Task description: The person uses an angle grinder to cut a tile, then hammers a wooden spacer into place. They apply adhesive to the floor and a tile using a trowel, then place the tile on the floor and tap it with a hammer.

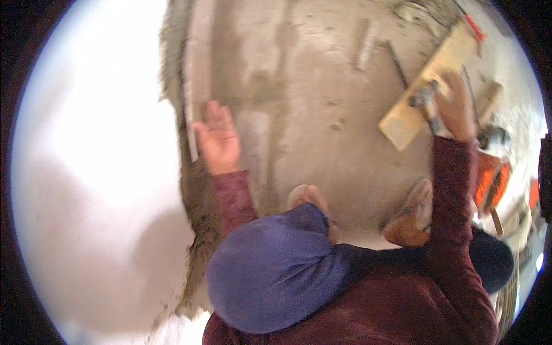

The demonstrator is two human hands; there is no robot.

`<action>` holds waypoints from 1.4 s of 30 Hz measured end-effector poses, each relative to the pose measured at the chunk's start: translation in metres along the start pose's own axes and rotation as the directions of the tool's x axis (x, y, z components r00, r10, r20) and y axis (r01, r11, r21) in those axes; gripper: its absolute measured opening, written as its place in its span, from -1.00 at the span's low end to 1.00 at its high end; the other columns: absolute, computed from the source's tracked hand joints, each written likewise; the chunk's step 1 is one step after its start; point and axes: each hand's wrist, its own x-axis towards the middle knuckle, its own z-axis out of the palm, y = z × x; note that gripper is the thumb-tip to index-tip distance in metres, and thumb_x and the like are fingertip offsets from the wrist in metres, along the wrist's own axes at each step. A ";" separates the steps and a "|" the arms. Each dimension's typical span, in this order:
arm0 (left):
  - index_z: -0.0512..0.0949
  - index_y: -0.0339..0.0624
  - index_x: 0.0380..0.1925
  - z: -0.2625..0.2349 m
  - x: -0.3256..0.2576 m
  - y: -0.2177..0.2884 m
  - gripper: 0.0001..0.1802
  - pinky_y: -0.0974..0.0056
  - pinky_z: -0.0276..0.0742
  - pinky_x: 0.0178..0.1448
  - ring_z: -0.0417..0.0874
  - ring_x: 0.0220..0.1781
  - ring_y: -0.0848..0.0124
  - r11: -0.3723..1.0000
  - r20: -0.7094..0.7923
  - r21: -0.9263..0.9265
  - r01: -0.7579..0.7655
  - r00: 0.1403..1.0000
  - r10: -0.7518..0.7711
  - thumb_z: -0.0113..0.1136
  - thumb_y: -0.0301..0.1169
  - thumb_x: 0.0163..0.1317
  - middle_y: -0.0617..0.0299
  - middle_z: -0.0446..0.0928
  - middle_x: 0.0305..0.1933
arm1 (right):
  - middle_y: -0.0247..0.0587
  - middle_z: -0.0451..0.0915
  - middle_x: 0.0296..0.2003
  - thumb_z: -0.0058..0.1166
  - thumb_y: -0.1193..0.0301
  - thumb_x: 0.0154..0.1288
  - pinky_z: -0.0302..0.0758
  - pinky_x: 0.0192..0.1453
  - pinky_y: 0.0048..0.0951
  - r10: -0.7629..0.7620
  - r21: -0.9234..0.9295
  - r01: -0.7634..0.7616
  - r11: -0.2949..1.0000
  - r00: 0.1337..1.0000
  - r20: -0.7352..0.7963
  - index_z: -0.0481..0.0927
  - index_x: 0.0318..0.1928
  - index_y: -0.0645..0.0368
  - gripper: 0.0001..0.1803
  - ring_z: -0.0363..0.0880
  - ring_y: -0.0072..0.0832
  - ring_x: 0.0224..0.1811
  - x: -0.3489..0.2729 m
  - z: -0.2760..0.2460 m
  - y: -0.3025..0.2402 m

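Observation:
My left hand (220, 138) is open, palm up with the fingers stretched out, and nothing lies in it. It is beside a long pale strip (199, 69) that runs along the foot of the bright white wall (103, 144). On the other side, my right hand (455, 108) is closed around a grey, metallic-looking tool (424, 99) with a rounded end; blur hides its exact kind. The tool is over a light wooden board (397, 123) that lies at a slant on the floor.
Rough dark mortar (198, 213) lines the wall's edge. Around the board are a thin dark bar (395, 62), a pale strip piece (367, 45) and a red-handled tool (474, 26). An orange container (493, 181) stands at the right. My feet are on the dusty floor (322, 132).

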 end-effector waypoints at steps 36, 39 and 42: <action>0.09 -0.57 0.31 -0.013 -0.011 -0.055 0.00 0.14 0.31 0.42 0.38 0.36 0.11 0.879 -0.070 0.456 -0.141 0.979 0.193 -0.02 0.22 0.29 -0.20 0.29 0.35 | -0.19 0.59 -0.14 0.01 0.24 0.39 0.68 -0.28 -0.46 0.075 0.978 -0.203 -0.044 0.976 0.206 0.45 0.06 0.19 -0.64 0.65 -0.43 -0.34 0.018 0.185 -0.143; 0.09 -0.56 0.31 -0.008 -0.011 -0.057 0.02 0.13 0.31 0.41 0.40 0.35 0.10 0.873 -0.083 0.470 -0.131 0.978 0.191 -0.01 0.24 0.26 -0.20 0.30 0.34 | -0.18 0.59 -0.10 0.02 0.26 0.38 0.69 -0.29 -0.47 0.060 0.966 -0.237 -0.103 0.968 0.243 0.46 0.04 0.19 -0.66 0.65 -0.44 -0.35 0.022 0.202 -0.141; 0.09 -0.56 0.31 -0.003 -0.013 -0.057 0.03 0.12 0.32 0.41 0.41 0.35 0.10 0.864 -0.106 0.490 -0.118 0.975 0.194 -0.01 0.26 0.25 -0.21 0.30 0.34 | -0.15 0.59 -0.06 0.01 0.28 0.37 0.70 -0.29 -0.47 0.054 0.958 -0.245 -0.150 0.965 0.255 0.47 0.02 0.19 -0.69 0.65 -0.45 -0.37 0.020 0.215 -0.156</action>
